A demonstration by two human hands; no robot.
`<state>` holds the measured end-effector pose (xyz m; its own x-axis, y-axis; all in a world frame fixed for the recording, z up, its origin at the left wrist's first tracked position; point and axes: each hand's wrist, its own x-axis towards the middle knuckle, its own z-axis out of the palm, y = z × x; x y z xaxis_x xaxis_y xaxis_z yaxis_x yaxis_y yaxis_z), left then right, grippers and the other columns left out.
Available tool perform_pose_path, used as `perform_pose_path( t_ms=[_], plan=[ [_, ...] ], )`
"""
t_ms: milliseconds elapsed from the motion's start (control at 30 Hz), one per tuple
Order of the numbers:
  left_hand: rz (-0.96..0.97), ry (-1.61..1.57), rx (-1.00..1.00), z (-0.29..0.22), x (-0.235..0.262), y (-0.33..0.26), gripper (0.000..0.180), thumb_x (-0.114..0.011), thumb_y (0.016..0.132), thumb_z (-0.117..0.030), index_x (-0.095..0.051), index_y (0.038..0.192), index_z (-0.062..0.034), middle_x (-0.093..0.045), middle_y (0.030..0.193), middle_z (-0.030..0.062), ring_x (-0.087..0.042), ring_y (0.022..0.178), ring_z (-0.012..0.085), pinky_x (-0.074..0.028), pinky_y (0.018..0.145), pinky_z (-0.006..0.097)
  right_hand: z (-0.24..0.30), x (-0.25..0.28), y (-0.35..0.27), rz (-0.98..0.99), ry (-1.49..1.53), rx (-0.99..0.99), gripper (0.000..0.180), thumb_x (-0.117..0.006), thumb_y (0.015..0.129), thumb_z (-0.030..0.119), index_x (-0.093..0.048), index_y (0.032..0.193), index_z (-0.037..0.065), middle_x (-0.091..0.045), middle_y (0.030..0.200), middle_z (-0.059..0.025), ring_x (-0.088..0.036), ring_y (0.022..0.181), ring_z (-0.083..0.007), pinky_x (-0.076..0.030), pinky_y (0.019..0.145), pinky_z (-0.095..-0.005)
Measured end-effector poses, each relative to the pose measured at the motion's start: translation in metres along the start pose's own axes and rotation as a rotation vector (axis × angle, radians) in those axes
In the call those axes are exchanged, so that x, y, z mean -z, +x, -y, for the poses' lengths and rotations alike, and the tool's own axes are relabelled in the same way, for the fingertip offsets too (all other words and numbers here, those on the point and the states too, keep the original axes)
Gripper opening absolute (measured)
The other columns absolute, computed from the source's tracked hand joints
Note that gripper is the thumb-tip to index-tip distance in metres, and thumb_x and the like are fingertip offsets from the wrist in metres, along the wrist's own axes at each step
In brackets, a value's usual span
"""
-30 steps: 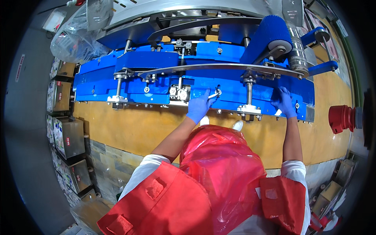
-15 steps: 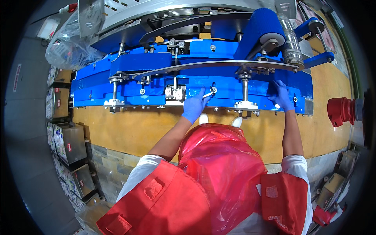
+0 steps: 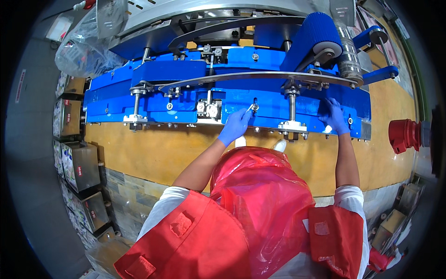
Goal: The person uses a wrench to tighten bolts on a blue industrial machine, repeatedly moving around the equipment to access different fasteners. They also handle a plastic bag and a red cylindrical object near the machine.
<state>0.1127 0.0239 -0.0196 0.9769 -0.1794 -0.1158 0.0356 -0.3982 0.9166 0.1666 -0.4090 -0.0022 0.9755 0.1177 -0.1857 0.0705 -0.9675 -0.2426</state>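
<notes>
My left hand (image 3: 236,124), in a blue glove, is closed round a small metal wrench (image 3: 249,109). The wrench's head sits at a bolt (image 3: 255,107) in the front blue panel (image 3: 274,116) of the machine; most of its handle is hidden by my fingers. To the right, my right hand (image 3: 336,117), also gloved in blue, rests on the same side of the machine with its fingers stretched out and holding nothing. Another bolt (image 3: 350,121) shows just beside it.
A curved steel rail (image 3: 260,76) and a blue ribbed roller (image 3: 319,35) rise behind my hands. A steel post (image 3: 292,107) stands between them. A red plug-shaped fitting (image 3: 403,136) juts in at right. Metal boxes (image 3: 81,166) line the left; a clear plastic bag (image 3: 88,53) hangs at upper left.
My left hand has turned slightly, its fingers now gathered round the wrench, whose visible end points more steeply up at the bolt. The right hand has barely moved.
</notes>
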Motion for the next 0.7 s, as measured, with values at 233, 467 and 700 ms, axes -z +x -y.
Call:
perform_pose_path(
  t_ms=[233,467,700],
  plan=[
    [0.115,0.091,0.178,-0.005,0.008,0.005,0.043,-0.048,0.101,-0.036,-0.065,0.089,0.0013,-0.065,0.078,0.0166,-0.062,0.073,0.0257,-0.047,0.07,0.037,0.013,0.008,-0.004,0.029,0.018,-0.046,0.092,-0.087,0.057,0.015,-0.05,0.141,0.017,-0.045,0.145,-0.0089,-0.037,0.138,-0.0333,-0.027,0.109,-0.0623],
    [0.101,0.166,0.152,-0.002,0.008,0.008,0.047,-0.047,0.101,-0.039,-0.067,0.089,0.0012,-0.067,0.08,0.0179,-0.065,0.075,0.0284,-0.049,0.071,0.038,0.007,0.003,-0.004,0.006,-0.019,0.006,0.089,-0.087,0.061,0.017,-0.049,0.142,0.019,-0.045,0.145,-0.0067,-0.037,0.138,-0.033,-0.027,0.107,-0.069],
    [0.136,0.181,0.207,-0.003,0.01,0.012,0.046,-0.045,0.101,-0.038,-0.068,0.092,0.0014,-0.069,0.084,0.0186,-0.067,0.079,0.0296,-0.05,0.073,0.038,0.005,0.003,-0.005,-0.011,-0.006,0.027,0.088,-0.087,0.062,0.018,-0.049,0.141,0.018,-0.045,0.145,-0.0071,-0.037,0.138,-0.0332,-0.028,0.107,-0.0677]
  ],
)
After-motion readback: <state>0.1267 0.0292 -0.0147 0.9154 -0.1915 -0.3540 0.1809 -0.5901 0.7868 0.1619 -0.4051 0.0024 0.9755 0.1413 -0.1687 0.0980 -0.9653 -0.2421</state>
